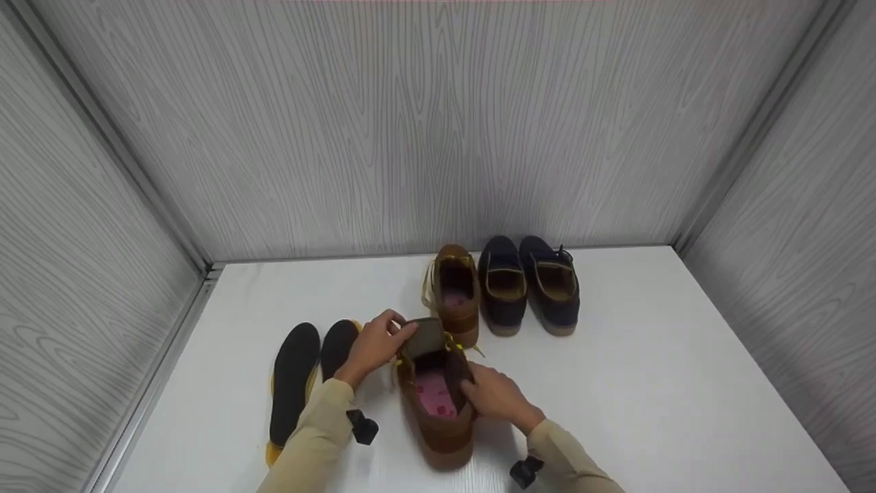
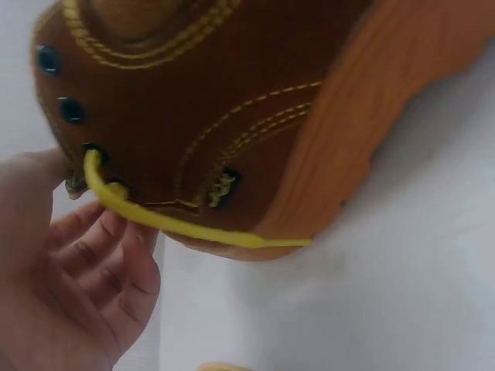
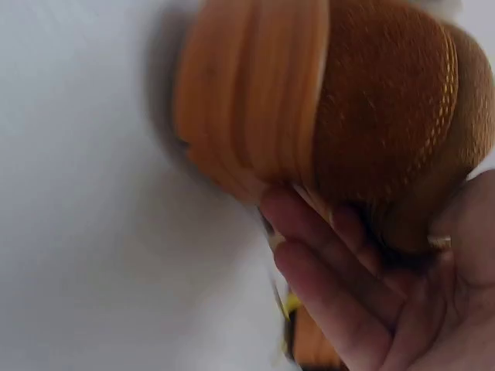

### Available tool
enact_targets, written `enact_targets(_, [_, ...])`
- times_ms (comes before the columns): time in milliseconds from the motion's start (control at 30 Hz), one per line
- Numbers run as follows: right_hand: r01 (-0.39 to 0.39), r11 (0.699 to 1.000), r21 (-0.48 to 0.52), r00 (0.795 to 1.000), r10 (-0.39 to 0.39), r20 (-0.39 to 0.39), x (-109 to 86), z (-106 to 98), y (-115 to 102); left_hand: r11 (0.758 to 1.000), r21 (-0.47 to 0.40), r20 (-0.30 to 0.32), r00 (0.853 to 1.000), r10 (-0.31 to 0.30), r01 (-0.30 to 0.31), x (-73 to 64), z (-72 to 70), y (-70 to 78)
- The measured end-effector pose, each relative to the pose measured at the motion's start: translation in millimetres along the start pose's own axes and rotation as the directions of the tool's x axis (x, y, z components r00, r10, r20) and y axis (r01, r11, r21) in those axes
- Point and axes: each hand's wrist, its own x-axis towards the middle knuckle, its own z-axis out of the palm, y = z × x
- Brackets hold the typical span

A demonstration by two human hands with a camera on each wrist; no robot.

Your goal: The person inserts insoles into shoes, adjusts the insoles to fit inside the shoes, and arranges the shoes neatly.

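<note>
A brown shoe [image 1: 446, 438] with a thick tan sole stands on the white table, its heel toward me. Inside lies a pink patterned insole [image 1: 434, 394]. My left hand [image 1: 375, 346] pinches the upper edge of the shoe's raised tongue [image 1: 426, 337] between thumb and fingers. On the other side, my right hand [image 1: 499, 396] grips the side wall, thumb over the collar and fingers along the outside. The left wrist view shows dark eyelets [image 2: 72, 110] and a yellow lace [image 2: 178, 224] hanging from the lower ones. Suede and sole [image 3: 247, 93] fill the upper right wrist view.
Two black insoles with yellow edges, one farther left [image 1: 294, 376] and one partly behind my left arm [image 1: 339, 342], lie on the table [image 1: 650, 383]. Behind the held shoe stand its brown mate [image 1: 457, 318] and two navy shoes [image 1: 504, 316]. Grey wood-grain panels [image 1: 410, 137] enclose the table.
</note>
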Motion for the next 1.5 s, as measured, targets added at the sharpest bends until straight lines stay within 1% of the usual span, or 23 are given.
enact_targets(100, [-0.007, 0.999, 0.046, 0.997, 0.003, 0.080, 2.6, -25.3, 11.9, 0.999, 0.009, 0.011, 0.999, 0.031, -0.031, -4.7, 4.3, 6.9])
enact_targets(167, [0.000, 1.000, 0.023, 0.992, -0.003, 0.126, 3.9, -40.0, 18.6, 0.998, 0.022, 0.032, 0.998, 0.058, -0.059, -7.5, 7.9, 9.8])
enact_targets(233, [0.034, 0.999, -0.032, 0.986, -0.028, 0.161, 4.2, -50.8, 24.1, 0.996, 0.023, 0.053, 0.995, 0.081, -0.083, -10.4, 11.8, 10.4])
enact_targets(333, [0.092, 0.990, -0.106, 0.979, -0.070, 0.194, 3.4, -57.7, 30.3, 0.994, 0.003, 0.076, 0.992, 0.105, -0.105, -15.7, 17.2, 8.5])
enact_targets(400, [0.118, 0.986, -0.120, 0.974, -0.091, 0.206, 2.8, -57.6, 33.8, 0.994, 0.003, 0.080, 0.991, 0.109, -0.109, -19.1, 19.2, 7.9])
enact_targets(467, [0.119, 0.985, -0.125, 0.974, -0.091, 0.208, 2.2, -56.1, 37.0, 0.994, 0.016, 0.077, 0.991, 0.108, -0.109, -21.4, 20.6, 8.4])
enact_targets(600, [0.099, 0.987, -0.130, 0.979, -0.073, 0.192, -0.9, -50.1, 42.0, 0.994, 0.077, 0.065, 0.995, 0.076, -0.081, -24.3, 26.1, 8.2])
enact_targets(700, [0.066, 0.992, -0.112, 0.982, -0.045, 0.181, -3.6, -45.7, 42.7, 0.995, 0.091, 0.050, 0.998, 0.047, -0.052, -25.3, 31.9, 5.3])
enact_targets(800, [0.036, 0.996, -0.083, 0.984, -0.021, 0.177, -5.2, -42.5, 41.3, 0.998, 0.066, 0.026, 1.000, 0.009, -0.011, -26.6, 35.7, 3.1])
enact_targets(900, [0.019, 0.997, -0.076, 0.985, -0.006, 0.174, -6.0, -41.2, 39.9, 0.998, 0.046, 0.006, 1.000, -0.030, 0.030, -27.5, 37.7, 2.0])
enact_targets(1033, [0.011, 0.996, -0.094, 0.987, 0.004, 0.159, -6.6, -40.4, 39.6, 0.997, 0.047, 0.005, 0.998, -0.069, 0.068, -27.7, 40.4, 0.6])
enact_targets(1167, [0.021, 0.995, -0.094, 0.988, -0.007, 0.152, -7.1, -41.0, 37.7, 0.994, 0.064, 0.007, 0.996, -0.094, 0.094, -27.5, 41.8, 0.7])
enact_targets(1200, [0.023, 0.995, -0.092, 0.988, -0.009, 0.154, -7.3, -41.1, 37.4, 0.993, 0.076, 0.005, 0.996, -0.093, 0.092, -27.6, 42.3, 0.8])
enact_targets(1267, [0.023, 0.995, -0.100, 0.987, -0.007, 0.158, -7.0, -41.5, 36.7, 0.991, 0.099, -0.007, 0.996, -0.091, 0.091, -28.2, 43.3, 1.3])
enact_targets(1367, [0.016, 0.992, -0.126, 0.986, 0.005, 0.167, -4.9, -42.4, 36.3, 0.987, 0.124, -0.028, 0.994, -0.103, 0.106, -30.7, 45.0, 2.8])
enact_targets(1433, [0.011, 0.989, -0.150, 0.985, 0.016, 0.173, -1.7, -43.4, 35.4, 0.985, 0.117, -0.041, 0.992, -0.119, 0.123, -33.1, 44.8, 4.1])
enact_targets(1500, [-0.012, 0.986, -0.164, 0.983, 0.042, 0.180, 2.5, -44.5, 33.9, 0.987, 0.086, -0.062, 0.989, -0.133, 0.139, -35.9, 42.1, 5.6])
